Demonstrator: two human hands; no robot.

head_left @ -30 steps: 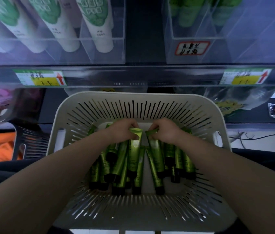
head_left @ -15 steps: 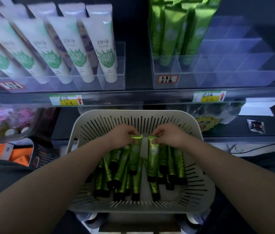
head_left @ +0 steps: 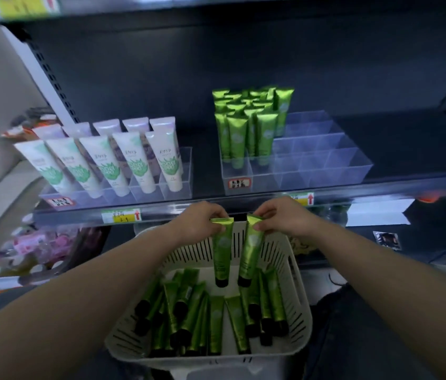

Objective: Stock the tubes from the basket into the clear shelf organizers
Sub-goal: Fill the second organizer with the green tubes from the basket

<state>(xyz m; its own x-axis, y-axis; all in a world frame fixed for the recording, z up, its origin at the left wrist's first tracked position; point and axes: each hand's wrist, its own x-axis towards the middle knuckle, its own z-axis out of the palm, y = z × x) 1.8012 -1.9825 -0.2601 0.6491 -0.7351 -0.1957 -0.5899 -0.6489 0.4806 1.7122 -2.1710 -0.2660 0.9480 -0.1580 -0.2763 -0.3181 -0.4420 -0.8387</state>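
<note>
Tubes (head_left: 222, 250) pinched in hands (head_left: 202, 219), above basket (head_left: 302, 297).

White tubes (head_left: 106, 163): at 9 to 10 o'clock, one front row, upright with caps down, green leaf print on each.
Lilac-topped tubes (head_left: 134, 124): just behind the white row, mostly hidden.
Left handwritten label (head_left: 61, 202): at 9 o'clock, below the white row, red border, writing not readable.
Right handwritten label (head_left: 239, 183): near the centre, same red border.
Left price tag (head_left: 121, 215): at 8 to 9 o'clock on the shelf edge, green and yellow, red arrow pointing up.
Right price tag (head_left: 302, 199): at 3 o'clock on the same edge, partly covered.
Shelf post (head_left: 49, 75): at 10 o'clock, pale, with a row of slots.
Back panel (head_left: 243, 58): at 12 o'clock, dark and plain.
Pink packets (head_left: 41, 242): at 8 to 9 o'clock, lower level, blurred.
Small dark packet (head_left: 387, 239): at 3 to 4 o'clock, lying flat.
Cable (head_left: 335, 281): at 4 o'clock, thin and dark.
</note>
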